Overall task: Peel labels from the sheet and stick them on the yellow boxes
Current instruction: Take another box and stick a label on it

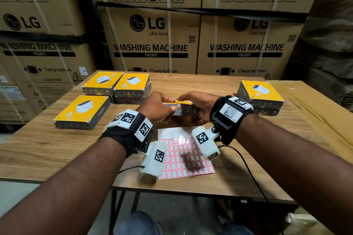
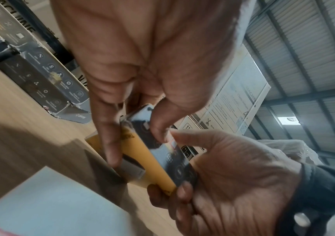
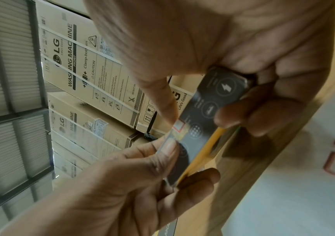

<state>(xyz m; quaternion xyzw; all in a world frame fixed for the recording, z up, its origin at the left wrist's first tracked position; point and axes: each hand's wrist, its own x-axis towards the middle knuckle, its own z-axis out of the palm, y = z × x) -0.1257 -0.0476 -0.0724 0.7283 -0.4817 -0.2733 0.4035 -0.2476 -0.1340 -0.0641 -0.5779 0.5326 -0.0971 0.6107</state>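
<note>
while both hands hold it: the yellow box (image 1: 181, 109) is lifted, dark side toward the person.
left hand (image 1: 155, 108): grips one end.
right hand (image 1: 198, 107): grips the other end, forefinger on the label (image 3: 177, 125).
label sheet (image 1: 185, 158): on the table under the wrists.
risk: uneven pressing could leave the label creased or crooked.
</note>
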